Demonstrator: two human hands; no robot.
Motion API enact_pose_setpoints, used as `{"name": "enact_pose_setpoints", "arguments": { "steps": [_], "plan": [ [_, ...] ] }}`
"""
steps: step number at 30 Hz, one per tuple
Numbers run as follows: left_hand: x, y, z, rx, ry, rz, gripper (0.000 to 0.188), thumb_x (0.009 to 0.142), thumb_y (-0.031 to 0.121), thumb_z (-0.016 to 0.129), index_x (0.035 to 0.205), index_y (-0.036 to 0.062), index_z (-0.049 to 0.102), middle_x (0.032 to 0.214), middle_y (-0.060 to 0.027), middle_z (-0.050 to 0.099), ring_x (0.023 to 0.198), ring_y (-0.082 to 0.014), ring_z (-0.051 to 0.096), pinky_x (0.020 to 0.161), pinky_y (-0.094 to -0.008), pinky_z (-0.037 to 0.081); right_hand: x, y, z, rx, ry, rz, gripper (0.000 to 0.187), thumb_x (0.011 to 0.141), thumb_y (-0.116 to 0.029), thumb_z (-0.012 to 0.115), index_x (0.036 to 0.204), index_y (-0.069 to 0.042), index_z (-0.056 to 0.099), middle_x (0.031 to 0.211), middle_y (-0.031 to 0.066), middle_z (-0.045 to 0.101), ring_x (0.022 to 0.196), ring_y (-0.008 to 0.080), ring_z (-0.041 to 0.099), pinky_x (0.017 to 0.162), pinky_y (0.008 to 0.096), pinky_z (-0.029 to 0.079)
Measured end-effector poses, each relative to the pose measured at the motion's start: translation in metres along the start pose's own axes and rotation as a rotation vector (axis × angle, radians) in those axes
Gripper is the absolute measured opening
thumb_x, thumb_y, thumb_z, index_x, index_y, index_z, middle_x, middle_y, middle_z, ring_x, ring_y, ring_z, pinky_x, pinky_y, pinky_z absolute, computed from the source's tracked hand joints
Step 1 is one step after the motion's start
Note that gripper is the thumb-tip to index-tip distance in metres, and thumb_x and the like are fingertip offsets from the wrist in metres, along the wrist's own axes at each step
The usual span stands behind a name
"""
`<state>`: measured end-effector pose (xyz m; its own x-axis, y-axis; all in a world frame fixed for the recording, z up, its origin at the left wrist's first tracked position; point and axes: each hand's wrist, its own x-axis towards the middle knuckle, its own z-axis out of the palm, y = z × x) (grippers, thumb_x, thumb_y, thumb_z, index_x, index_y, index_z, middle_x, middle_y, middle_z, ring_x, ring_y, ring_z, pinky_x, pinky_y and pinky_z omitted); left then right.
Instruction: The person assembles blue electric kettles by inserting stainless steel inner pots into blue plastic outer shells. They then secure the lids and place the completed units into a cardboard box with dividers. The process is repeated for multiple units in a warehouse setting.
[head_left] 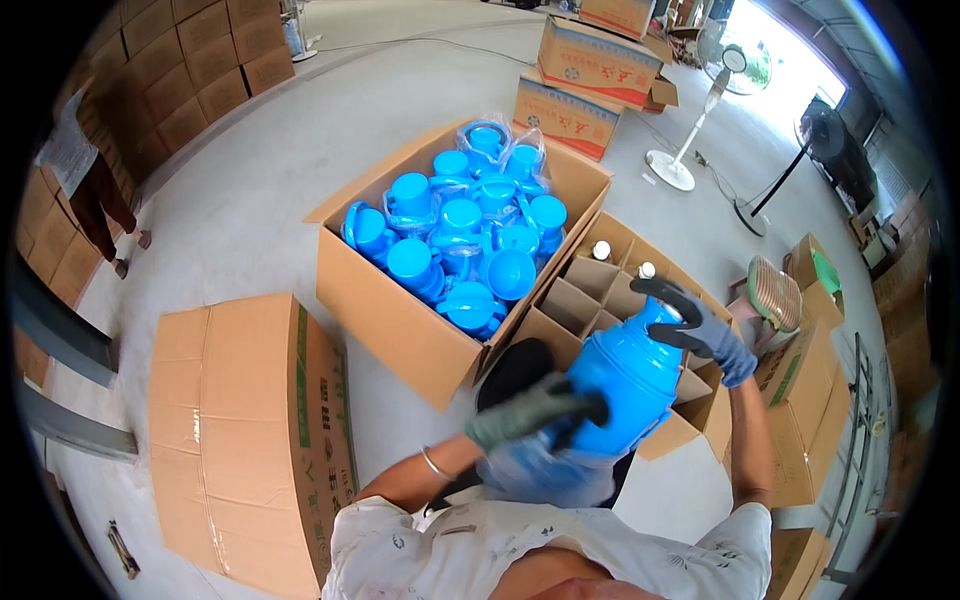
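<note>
A blue thermos flask (625, 375) is tilted in front of my body. My right hand (695, 325), in a grey-blue glove with dark fingertips, is closed around its neck at the upper end. My left hand (535, 412), in a greenish-grey glove, is against the flask's lower side, its fingers smeared by motion. Clear plastic wrap (550, 470) blurs below that hand, over my lap. Beneath the flask stands a cardboard box with dividers (572, 292), where two white-topped bottle necks (601, 251) show. An open carton (400, 325) beside it holds several blue lidded jugs or flask shells (462, 215), some in clear bags.
A closed carton (225, 420) stands at my left. Printed cartons (565, 115) are stacked ahead, near a white standing fan (690, 130) and a black one (775, 185). A stool (775, 292) and more cartons are at right. A person (85, 165) stands far left by stacked boxes.
</note>
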<state>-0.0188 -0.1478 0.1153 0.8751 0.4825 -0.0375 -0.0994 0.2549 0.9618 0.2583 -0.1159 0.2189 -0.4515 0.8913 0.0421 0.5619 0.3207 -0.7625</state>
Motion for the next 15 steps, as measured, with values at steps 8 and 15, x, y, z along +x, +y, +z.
{"name": "enact_pose_setpoints", "arguments": {
  "steps": [8, 15],
  "plan": [
    [0.02, -0.082, 0.056, 0.472, 0.024, 0.111, 0.077, 0.084, 0.039, 0.064, 0.139, 0.0012, 0.027, 0.128, -0.0223, 0.042, 0.111, -0.026, 0.047, 0.092, -0.0361, 0.037, 0.002, 0.084, 0.041, -0.107, 0.15, 0.076, 0.03, 0.084, -0.019, 0.063, 0.111, -0.005, 0.062, 0.105, 0.0117, 0.064, 0.093, 0.0216, 0.061, 0.084, 0.0324, 0.048],
    [-0.031, 0.003, 0.01, 0.576, -0.252, 0.339, 0.084, 0.079, 0.042, 0.068, 0.143, 0.0081, 0.026, 0.145, -0.0193, 0.026, 0.135, -0.0333, 0.025, 0.109, -0.0461, 0.022, -0.008, 0.007, 0.008, 0.102, -0.004, 0.189, 0.045, 0.084, -0.027, 0.064, 0.124, -0.008, 0.054, 0.116, 0.0125, 0.058, 0.106, 0.0218, 0.054, 0.091, 0.0342, 0.044]
  ]
}}
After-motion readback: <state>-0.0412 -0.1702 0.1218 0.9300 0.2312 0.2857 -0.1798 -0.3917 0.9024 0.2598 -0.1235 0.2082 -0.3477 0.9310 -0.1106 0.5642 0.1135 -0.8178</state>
